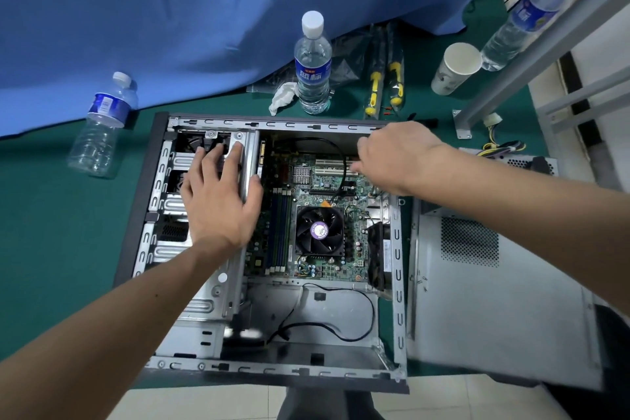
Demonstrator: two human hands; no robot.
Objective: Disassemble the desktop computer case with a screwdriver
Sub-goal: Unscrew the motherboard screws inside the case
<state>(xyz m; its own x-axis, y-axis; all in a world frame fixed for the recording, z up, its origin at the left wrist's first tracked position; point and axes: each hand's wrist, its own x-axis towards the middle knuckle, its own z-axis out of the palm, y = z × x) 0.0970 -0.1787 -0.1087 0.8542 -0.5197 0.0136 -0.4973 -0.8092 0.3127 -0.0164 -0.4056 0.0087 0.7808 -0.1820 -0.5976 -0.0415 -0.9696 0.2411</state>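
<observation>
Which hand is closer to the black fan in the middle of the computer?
Left, narrowly. The left hand lies flat on the metal drive cage, just left of the fan. The right hand reaches over the circuit board's far right corner, above and right of the fan.

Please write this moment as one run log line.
left hand: flat on drive cage | right hand: over motherboard, grip hidden | side panel: off

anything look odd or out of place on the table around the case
The empty water bottle at the far left lies tipped on its side on the green table, while the one behind the case stands upright. A crumpled tissue sits beside that one. Nothing looks spilled.
</observation>
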